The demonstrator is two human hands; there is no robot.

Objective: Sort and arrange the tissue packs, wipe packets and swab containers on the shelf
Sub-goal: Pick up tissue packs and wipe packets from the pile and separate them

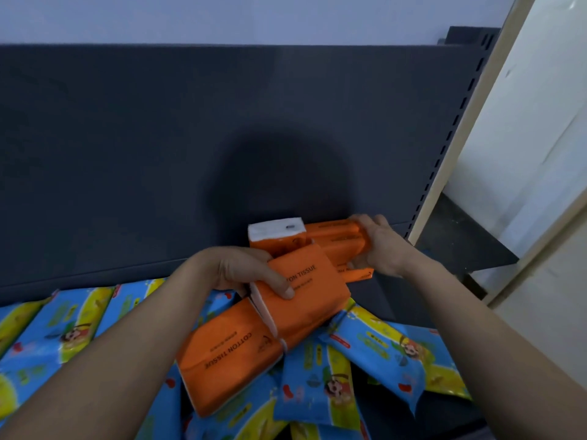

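Now, L hand (238, 271) grips front tissue pack (317, 292), R hand (381, 246) seemingly clutches rear packs (336, 241)

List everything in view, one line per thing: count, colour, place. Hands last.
back panel: one, dark grey, across the rear of the view.
wall: one, pale, above the back panel.
slotted upright: one, dark, at the back panel's right edge.
wipe packets: many, exact count unclear, blue and yellow, a row at left and a loose heap at front and right.
tissue packs: at least five, orange with white ends, centre; some stacked against the back panel, others lying on the wipe packets.
left hand: one, grips a tissue pack.
right hand: one, grips the stacked tissue packs at the back.
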